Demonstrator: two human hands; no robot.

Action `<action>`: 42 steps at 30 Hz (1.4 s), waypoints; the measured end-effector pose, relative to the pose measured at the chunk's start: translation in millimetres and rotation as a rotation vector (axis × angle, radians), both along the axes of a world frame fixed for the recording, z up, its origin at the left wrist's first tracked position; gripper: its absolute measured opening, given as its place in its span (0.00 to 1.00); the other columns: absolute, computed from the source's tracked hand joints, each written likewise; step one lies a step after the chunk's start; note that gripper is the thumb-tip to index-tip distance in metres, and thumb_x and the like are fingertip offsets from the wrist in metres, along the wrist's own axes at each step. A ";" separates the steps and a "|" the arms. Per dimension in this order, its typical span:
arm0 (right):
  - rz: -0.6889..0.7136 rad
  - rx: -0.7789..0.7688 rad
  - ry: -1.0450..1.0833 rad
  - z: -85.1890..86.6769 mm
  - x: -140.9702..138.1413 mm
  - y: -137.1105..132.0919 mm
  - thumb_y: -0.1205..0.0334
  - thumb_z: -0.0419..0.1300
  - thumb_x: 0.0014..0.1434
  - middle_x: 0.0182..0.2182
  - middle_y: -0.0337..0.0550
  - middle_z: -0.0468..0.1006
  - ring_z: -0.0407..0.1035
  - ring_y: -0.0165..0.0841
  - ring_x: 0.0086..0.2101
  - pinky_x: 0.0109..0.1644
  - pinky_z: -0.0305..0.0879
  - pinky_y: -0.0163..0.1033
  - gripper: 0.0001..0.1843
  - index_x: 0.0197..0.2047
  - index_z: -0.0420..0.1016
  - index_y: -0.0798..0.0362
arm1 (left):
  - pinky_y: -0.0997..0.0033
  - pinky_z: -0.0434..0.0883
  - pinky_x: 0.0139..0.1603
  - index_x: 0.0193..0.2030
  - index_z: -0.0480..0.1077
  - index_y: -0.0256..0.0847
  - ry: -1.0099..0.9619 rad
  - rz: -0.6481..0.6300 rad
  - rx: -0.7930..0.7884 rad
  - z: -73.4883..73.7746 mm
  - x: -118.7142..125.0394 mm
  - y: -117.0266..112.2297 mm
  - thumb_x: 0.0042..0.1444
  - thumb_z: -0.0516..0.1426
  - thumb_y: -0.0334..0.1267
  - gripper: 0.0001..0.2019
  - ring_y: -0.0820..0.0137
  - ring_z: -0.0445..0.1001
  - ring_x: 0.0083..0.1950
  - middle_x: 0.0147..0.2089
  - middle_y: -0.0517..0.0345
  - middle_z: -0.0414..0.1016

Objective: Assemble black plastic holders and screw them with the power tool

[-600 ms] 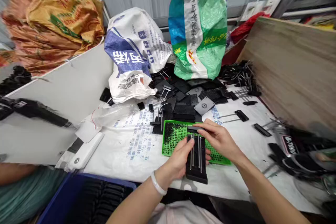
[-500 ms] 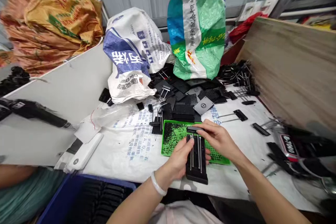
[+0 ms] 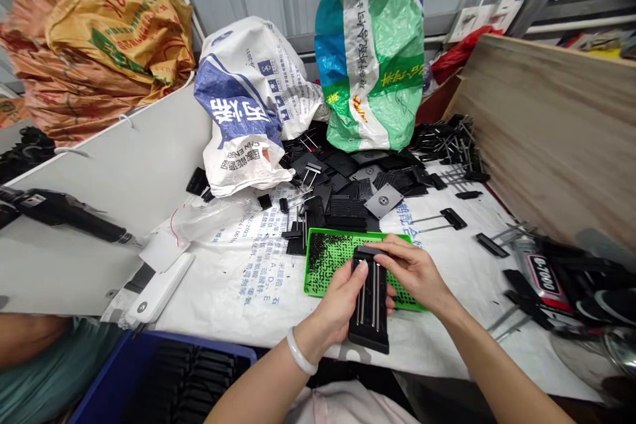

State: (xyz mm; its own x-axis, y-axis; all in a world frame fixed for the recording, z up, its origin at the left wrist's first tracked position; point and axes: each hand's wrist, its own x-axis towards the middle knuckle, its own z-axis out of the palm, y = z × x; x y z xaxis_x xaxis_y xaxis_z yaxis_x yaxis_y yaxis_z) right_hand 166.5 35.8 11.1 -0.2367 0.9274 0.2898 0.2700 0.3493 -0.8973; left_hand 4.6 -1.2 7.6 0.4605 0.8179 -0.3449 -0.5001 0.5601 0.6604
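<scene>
My left hand [image 3: 342,298] is wrapped round a long black plastic holder [image 3: 366,339], its thumb on the top face. Two parallel metal rods [image 3: 376,298] lie along the channel of this holder. They run from a black end bar [image 3: 366,252] at the far end, which my right hand [image 3: 410,268] pinches between thumb and fingers. The end bar sits against or very close to the holder's far end; the exact contact cannot be made out. Behind my hands is a green perforated tray [image 3: 318,286] with many small black pieces [image 3: 325,253] in its left part.
Black plates and parts [image 3: 348,209] are heaped at the back, below a white-blue sack [image 3: 243,112] and a green sack [image 3: 372,79]. Rod pieces [image 3: 452,217] lie right, near a glue tube [image 3: 544,278]. An electric screwdriver [image 3: 74,215] is left, above a blue crate [image 3: 114,377].
The end bar with its rods has slid toward me along the holder, closing the gap at the far end. My right hand has followed it slightly. The view has shifted a little.
</scene>
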 end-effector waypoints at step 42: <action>-0.247 0.347 -0.741 4.1 39.5 111.8 0.75 0.53 0.54 0.44 0.55 0.69 0.63 0.47 0.44 0.49 0.63 0.55 0.23 0.53 0.70 0.53 | 0.69 0.74 0.34 0.43 0.63 0.39 0.043 0.270 0.036 7.0 -18.5 16.6 0.57 0.59 0.51 0.18 0.67 0.78 0.33 0.33 0.54 0.78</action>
